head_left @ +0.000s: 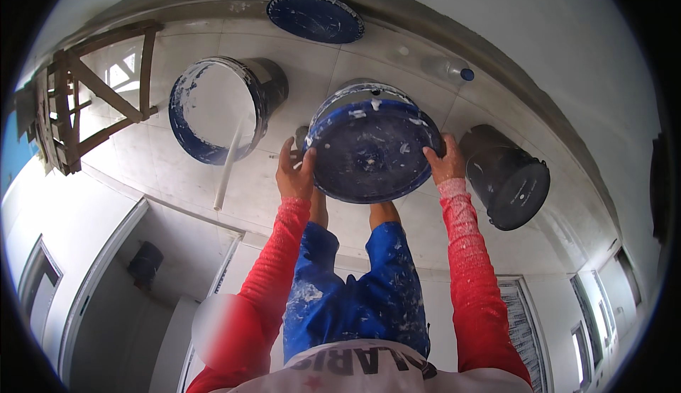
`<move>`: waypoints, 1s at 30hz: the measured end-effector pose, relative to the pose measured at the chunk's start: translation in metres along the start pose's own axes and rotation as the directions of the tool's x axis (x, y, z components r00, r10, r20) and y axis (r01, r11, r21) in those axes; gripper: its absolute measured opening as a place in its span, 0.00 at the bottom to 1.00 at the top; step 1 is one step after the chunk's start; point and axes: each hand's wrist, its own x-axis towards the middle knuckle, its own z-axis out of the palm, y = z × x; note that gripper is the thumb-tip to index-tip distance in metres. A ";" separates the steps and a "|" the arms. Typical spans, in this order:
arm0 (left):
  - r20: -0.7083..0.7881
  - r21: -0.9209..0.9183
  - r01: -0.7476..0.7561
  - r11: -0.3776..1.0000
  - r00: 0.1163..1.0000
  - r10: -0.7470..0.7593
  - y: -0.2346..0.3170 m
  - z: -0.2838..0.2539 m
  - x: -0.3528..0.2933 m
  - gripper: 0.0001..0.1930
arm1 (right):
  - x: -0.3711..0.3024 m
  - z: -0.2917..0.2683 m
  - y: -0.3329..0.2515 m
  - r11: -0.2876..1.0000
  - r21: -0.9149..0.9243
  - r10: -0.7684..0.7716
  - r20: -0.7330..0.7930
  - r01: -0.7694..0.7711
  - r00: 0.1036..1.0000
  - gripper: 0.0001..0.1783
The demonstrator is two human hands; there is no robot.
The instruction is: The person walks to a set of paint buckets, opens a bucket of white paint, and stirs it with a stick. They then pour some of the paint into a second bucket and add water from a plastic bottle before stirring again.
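Observation:
A round, paint-spattered blue bucket lid [372, 157] is held in front of me, with a hand at each side. My left hand [295, 172] grips its left edge, thumb and fingers at the rim. On the opposite edge, my right hand [447, 163] is closed in the same way. Behind the lid shows the pale upper part of a bucket [365, 93]; the lid hides most of it, and I cannot tell whether the two touch. To the left stands an open dark bucket [275, 86] of white paint, with a pale stick [228, 169] leaning out.
A dark bucket [500, 169] is on the right. Farther off are another blue lid [316, 17] and a clear bottle [452, 71] with a blue cap, near the wall. A wooden trestle [106, 88] stands at far left. One more bucket [145, 262] shows through the doorway.

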 end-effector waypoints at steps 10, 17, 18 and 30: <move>0.265 -0.312 0.021 0.950 0.962 0.066 -0.002 -0.059 -0.128 0.26 | -0.172 -0.081 0.052 0.953 0.282 0.127 -0.055 -0.107 0.990 0.21; 0.315 -0.002 0.016 1.000 0.949 -0.015 -0.046 -0.047 -0.123 0.21 | -0.261 -0.197 0.160 0.939 0.126 0.340 -0.480 -0.320 0.809 0.27; 0.326 0.038 0.013 0.999 0.945 -0.024 -0.051 -0.046 -0.120 0.20 | -0.272 -0.218 0.176 0.913 0.060 0.372 -0.527 -0.403 0.764 0.26; 0.449 0.470 -0.060 0.881 0.875 -0.180 -0.128 -0.031 -0.122 0.24 | -0.176 -0.202 0.241 0.662 -0.526 0.170 -0.589 -0.534 0.790 0.16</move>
